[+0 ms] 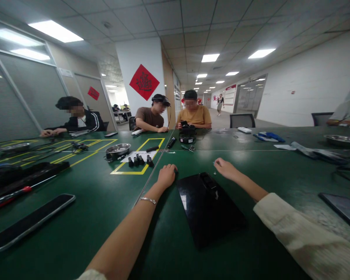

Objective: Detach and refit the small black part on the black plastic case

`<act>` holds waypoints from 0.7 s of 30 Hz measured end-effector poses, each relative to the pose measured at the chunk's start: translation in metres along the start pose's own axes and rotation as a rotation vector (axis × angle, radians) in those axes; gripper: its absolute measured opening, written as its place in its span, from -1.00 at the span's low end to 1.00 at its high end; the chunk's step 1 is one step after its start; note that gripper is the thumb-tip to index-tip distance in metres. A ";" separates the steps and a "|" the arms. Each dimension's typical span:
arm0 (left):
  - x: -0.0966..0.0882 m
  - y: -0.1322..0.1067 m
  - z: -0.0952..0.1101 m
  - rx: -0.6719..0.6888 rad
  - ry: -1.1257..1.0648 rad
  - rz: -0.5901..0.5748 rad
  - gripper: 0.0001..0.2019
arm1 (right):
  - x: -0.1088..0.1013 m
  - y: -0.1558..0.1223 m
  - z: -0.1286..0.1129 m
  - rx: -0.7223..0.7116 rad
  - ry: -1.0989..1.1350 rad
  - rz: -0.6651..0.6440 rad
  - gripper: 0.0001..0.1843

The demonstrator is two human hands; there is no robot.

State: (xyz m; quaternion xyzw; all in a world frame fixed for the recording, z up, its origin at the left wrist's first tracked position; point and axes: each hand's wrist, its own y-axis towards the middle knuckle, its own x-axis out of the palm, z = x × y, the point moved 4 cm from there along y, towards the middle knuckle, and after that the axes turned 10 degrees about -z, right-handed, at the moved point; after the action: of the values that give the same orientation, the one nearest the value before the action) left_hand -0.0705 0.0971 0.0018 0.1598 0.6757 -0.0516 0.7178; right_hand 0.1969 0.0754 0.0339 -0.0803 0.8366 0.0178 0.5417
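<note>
A glossy black flat plate point(205, 221) lies on the green table between my forearms. Near its far edge sits a raised black block point(209, 182), which may be a stand or mount. My left hand point(167, 176), with a bracelet at its wrist, rests just left of the plate's far corner. Its fingers curl around something small and dark that I cannot make out. Beyond the plate on the right, my right hand point(225, 168) has its fingertips pinched together near the tabletop. A small bluish bit shows at those fingertips, too small to name.
Several black cylindrical parts point(140, 160) stand on white paper by a metal bowl point(118, 151). A phone-like black slab point(32, 219) and red-handled screwdriver point(10, 198) lie left. Pliers point(188, 147) lie ahead; a dark tablet point(342, 210) is right. Several people sit across the table.
</note>
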 end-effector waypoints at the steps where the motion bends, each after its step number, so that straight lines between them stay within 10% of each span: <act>1: -0.002 -0.001 0.001 -0.001 -0.005 0.021 -0.76 | 0.007 0.002 0.004 0.017 -0.038 0.014 -0.69; 7: -0.019 -0.007 0.013 0.039 -0.117 0.197 -0.77 | 0.037 0.003 0.011 0.040 -0.186 0.025 -0.69; 12: -0.034 -0.015 0.035 0.222 -0.184 0.338 -0.73 | 0.019 0.002 0.001 -0.023 -0.120 0.080 -0.65; 21: -0.053 -0.035 0.083 0.470 -0.220 0.548 -0.73 | -0.016 -0.047 -0.091 -0.483 0.118 0.237 -0.77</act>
State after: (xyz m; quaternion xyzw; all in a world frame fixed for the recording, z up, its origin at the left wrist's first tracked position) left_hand -0.0061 0.0317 0.0509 0.4883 0.4965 -0.0281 0.7171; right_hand 0.1283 0.0203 0.0883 -0.1096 0.8418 0.2752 0.4512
